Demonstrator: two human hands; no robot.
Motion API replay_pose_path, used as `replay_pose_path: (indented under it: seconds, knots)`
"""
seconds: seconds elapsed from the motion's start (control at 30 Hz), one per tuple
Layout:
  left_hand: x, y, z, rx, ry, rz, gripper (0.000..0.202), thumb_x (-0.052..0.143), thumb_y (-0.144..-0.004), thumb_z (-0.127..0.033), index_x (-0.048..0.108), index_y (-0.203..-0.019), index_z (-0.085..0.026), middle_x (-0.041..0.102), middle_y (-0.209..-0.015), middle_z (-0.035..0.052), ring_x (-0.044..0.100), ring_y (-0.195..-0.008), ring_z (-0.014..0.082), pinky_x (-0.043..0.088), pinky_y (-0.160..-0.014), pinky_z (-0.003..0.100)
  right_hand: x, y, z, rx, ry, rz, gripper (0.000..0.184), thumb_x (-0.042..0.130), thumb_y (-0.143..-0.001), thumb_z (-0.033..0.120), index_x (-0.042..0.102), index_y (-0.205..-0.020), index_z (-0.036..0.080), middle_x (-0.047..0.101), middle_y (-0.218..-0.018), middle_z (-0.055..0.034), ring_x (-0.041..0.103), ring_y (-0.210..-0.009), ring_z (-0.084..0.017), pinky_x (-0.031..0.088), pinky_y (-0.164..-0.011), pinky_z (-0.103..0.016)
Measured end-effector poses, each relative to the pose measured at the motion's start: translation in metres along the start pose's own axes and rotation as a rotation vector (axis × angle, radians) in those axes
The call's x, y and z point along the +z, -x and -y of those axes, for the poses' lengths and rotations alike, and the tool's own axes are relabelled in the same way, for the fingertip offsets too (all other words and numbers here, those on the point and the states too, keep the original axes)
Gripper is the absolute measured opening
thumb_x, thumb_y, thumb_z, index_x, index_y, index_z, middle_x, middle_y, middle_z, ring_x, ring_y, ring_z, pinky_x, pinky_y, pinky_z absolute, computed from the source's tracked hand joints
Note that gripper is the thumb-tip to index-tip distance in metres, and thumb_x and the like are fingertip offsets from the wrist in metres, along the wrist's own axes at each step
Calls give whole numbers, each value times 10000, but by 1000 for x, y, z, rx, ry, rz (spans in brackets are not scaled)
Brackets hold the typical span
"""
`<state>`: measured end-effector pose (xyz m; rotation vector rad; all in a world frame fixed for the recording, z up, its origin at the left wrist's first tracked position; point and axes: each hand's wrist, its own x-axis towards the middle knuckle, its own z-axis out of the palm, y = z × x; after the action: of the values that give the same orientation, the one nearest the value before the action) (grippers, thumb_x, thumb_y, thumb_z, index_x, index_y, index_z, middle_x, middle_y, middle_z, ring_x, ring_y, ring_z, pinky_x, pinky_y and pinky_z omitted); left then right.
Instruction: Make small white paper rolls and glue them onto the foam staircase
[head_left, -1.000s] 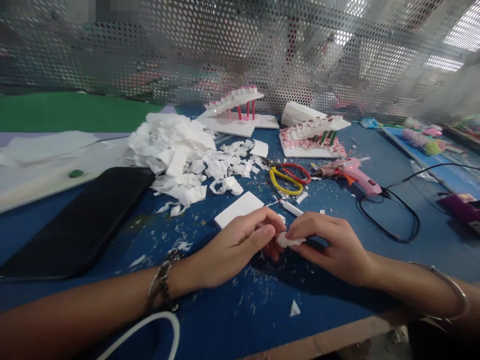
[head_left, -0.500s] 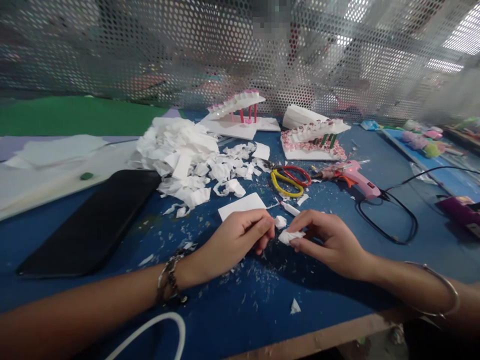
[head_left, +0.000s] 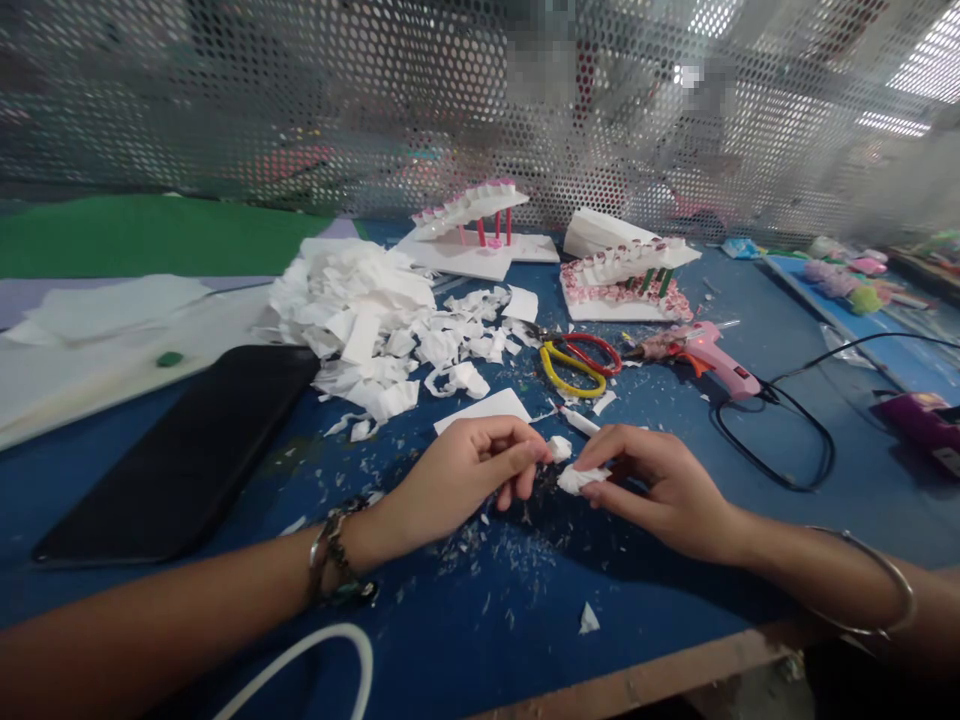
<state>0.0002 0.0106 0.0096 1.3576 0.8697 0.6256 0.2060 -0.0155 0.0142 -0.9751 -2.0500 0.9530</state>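
Note:
My right hand (head_left: 660, 490) pinches a crumpled piece of white paper (head_left: 577, 480) between thumb and fingers, low over the blue table. Facing it, my left hand (head_left: 487, 465) is closed, with thumb and index finger pressed together. Whatever may lie between those fingers is hidden. A small white paper wad (head_left: 559, 448) is right by its fingertips; I cannot tell whether it is held or only touched. Behind the left hand lies a flat white card (head_left: 487, 407). A white pen-like stick (head_left: 579, 420) rests just beyond the right fingers.
Torn white paper (head_left: 360, 290) is heaped at back left, near a black tablet-like slab (head_left: 187, 450). Red-and-yellow-handled scissors (head_left: 574, 365) and a pink glue gun (head_left: 712, 360) with a black cable (head_left: 829, 450) lie beyond my right hand. Two small white models (head_left: 469, 210) stand behind.
My left fingers have shifted slightly right, so their tips now meet the small paper wad. The right hand still pinches its paper, tilted a little differently.

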Motion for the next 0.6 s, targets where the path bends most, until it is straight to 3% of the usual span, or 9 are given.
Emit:
replay_pose_path:
  seconds: [0.2, 0.37, 0.6]
  knots:
    - [3, 6, -6, -31, 501, 142, 323, 536, -817, -360, 428, -596, -151, 326, -344, -106, 195, -331, 20, 177, -435, 189, -2, 1, 0, -9, 2, 3, 75, 561, -795, 190, 563, -866, 166, 624, -808, -22, 578, -676, -68, 462, -580, -162]
    - [4, 11, -9, -65, 584, 272, 368, 553, -803, -383, 407, -553, -156, 294, -319, -109, 186, -315, 26, 188, -456, 208, -4, 0, 1, -1, -9, 10, 56, 553, -798, 173, 560, -852, 163, 630, -805, -25, 583, -692, -74, 467, -601, -169]
    - [5, 13, -10, -97, 593, 315, 347, 557, -795, -392, 421, -581, -155, 315, -346, -105, 194, -335, 29, 218, -482, 212, -4, -2, 3, -38, 22, -46, 69, 544, -795, 155, 554, -862, 166, 608, -792, -22, 561, -617, -60, 456, -533, -156]
